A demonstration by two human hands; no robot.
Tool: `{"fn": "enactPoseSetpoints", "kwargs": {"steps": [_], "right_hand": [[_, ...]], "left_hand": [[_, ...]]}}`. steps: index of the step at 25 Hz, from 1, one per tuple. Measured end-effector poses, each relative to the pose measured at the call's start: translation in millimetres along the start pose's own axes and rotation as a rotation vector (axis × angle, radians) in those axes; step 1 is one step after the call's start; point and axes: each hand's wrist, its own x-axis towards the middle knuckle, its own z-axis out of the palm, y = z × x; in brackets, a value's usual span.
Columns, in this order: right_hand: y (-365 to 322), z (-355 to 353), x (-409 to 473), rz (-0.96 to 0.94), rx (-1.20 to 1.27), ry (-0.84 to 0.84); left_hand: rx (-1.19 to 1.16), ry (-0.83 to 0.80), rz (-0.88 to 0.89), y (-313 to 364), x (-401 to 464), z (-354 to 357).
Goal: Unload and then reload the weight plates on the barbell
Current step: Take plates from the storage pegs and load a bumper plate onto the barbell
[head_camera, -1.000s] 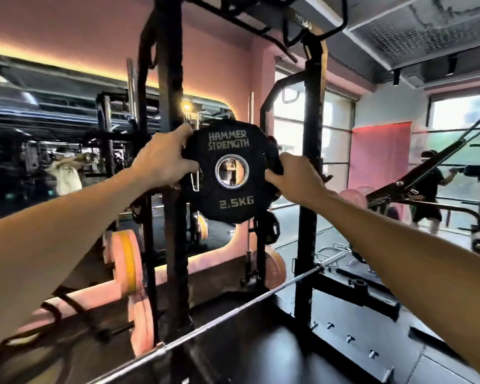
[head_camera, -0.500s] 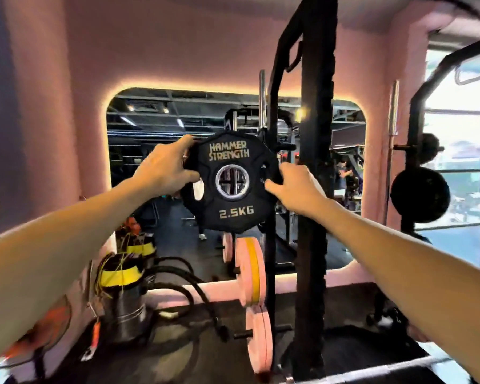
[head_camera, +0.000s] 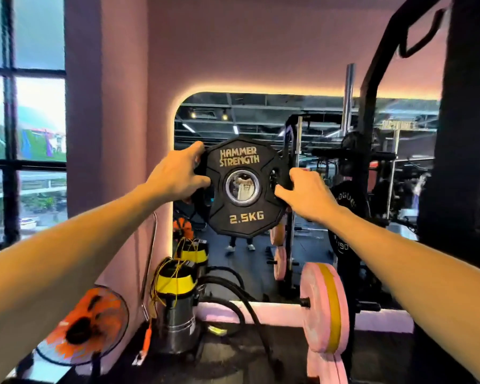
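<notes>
A black 2.5 kg weight plate [head_camera: 243, 217] marked HAMMER STRENGTH is held upright in the air at chest height, its steel centre hole facing me. My left hand [head_camera: 178, 173] grips its left edge, fingers curled over the rim. My right hand [head_camera: 305, 196] grips its right edge, thumb on the face. Both arms are stretched out in front. The barbell is out of view.
A black rack upright [head_camera: 466, 162] stands at the right. Pink plates [head_camera: 323, 306] sit on storage pegs low at centre right. A yellow and steel vacuum [head_camera: 178, 306] with hoses and an orange fan [head_camera: 86, 325] stand at lower left. A wall mirror [head_camera: 261, 117] faces me; a window [head_camera: 25, 134] is left.
My view has swung left while both hands keep holding the plate out in front. The rack upright moved from centre to the right edge; the window and fan came into view.
</notes>
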Motion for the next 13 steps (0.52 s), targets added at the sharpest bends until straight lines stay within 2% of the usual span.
{"fn": "enactPoseSetpoints", "kwargs": {"steps": [7, 13], "right_hand": [[-35, 128, 96, 0.044, -0.008, 0.033], [-31, 199, 168, 0.095, -0.058, 0.036]], "left_hand": [[-0.012, -0.01, 0.065, -160, 79, 27], [-0.03, -0.033, 0.132, -246, 147, 75]]}}
